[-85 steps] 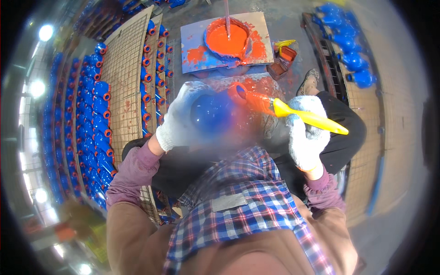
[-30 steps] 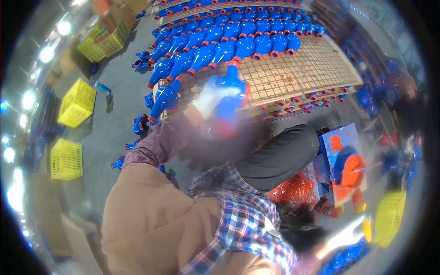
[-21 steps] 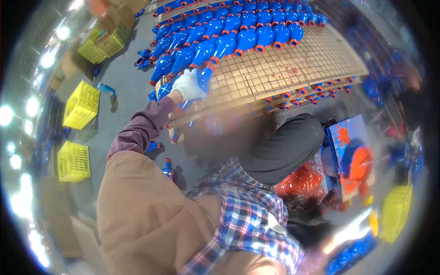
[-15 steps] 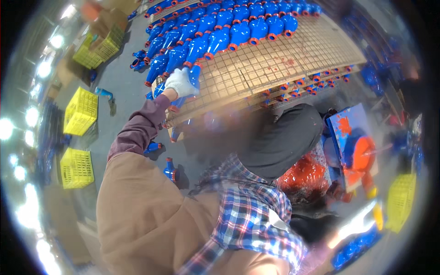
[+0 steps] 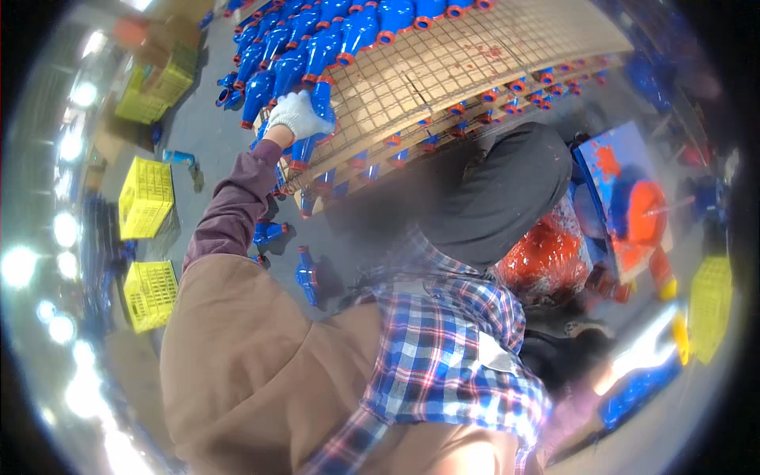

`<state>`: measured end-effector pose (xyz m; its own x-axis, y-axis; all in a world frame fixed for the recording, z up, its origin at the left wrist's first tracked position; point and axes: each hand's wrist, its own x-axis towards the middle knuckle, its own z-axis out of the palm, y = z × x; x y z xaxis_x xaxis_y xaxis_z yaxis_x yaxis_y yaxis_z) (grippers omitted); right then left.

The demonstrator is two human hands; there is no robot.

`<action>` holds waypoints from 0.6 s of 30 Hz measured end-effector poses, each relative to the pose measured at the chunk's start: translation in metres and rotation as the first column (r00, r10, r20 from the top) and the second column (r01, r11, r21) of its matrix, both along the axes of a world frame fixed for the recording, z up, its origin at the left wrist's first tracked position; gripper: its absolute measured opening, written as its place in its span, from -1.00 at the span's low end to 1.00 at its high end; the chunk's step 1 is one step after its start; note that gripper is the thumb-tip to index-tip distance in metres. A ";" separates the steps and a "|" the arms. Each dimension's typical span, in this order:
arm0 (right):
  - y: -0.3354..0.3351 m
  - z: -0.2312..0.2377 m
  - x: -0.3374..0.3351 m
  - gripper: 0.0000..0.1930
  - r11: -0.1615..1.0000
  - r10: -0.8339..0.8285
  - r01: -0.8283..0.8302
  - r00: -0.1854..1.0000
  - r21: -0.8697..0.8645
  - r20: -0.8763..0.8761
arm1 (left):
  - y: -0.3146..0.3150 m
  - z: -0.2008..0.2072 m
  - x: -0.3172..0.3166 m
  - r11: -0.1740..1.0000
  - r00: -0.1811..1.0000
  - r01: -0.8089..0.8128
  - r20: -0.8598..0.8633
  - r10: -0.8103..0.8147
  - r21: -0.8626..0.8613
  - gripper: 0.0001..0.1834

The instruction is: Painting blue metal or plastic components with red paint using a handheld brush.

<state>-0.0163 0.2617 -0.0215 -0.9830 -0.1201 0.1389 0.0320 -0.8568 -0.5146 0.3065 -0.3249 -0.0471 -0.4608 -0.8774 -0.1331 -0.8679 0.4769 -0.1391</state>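
A wire-mesh rack (image 5: 443, 71) with a tan board under it fills the far part of the scene, stretching from far left to far right. A row of blue cast parts with orange ends (image 5: 317, 47) lies along its far left edge. Lower tiers at its near edge hold more blue parts. The grey floor (image 5: 214, 142) on the left carries two yellow crates (image 5: 146, 198) and scattered blue parts (image 5: 307, 275).

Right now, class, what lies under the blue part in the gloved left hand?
Under the blue part held by the left hand: a wire-mesh rack. Below the rack is hidden.
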 end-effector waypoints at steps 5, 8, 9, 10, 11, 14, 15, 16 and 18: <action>-0.017 0.035 0.028 -0.78 -0.148 -0.250 0.720 0.635 0.678 -0.730 | 0.069 0.022 -0.077 0.914 0.877 0.332 -0.433 -0.208 0.233 -0.50; -0.028 0.041 0.002 -0.68 -0.231 0.287 0.936 0.328 0.267 -0.900 | 0.067 0.028 -0.019 0.930 0.774 0.369 -0.550 -0.313 -0.011 -0.57; -0.009 0.011 -0.016 -0.64 0.369 -0.027 0.827 0.465 0.423 -0.885 | 0.074 0.013 -0.042 0.938 0.751 0.338 -0.622 -0.221 0.074 -0.52; -0.004 0.023 -0.017 -0.61 -0.075 0.183 0.980 0.196 0.185 -0.964 | 0.033 -0.017 -0.025 0.851 0.756 0.399 -0.402 -0.516 -0.342 -0.48; 0.016 0.028 -0.011 -0.60 -0.233 0.261 0.954 0.250 0.191 -0.932 | 0.061 -0.011 -0.063 0.757 0.706 0.487 -0.315 -0.635 -0.435 -0.46; 0.068 0.037 0.013 -0.58 -0.468 0.307 0.870 0.326 0.156 -0.894 | 0.101 -0.007 -0.121 0.612 0.590 0.591 -0.236 -0.772 -0.525 -0.39; 0.088 0.033 0.022 -0.58 -0.522 0.287 0.837 0.355 0.166 -0.890 | 0.109 -0.010 -0.139 0.586 0.570 0.630 -0.210 -0.795 -0.510 -0.35; 0.103 0.035 0.034 -0.59 -0.622 0.271 0.766 0.404 0.161 -0.874 | 0.112 -0.015 -0.154 0.572 0.551 0.641 -0.213 -0.807 -0.512 -0.35; 0.141 0.010 0.047 -0.62 -0.728 0.209 0.645 0.532 0.233 -0.821 | 0.111 -0.028 -0.187 0.609 0.529 0.692 -0.303 -0.793 -0.388 -0.44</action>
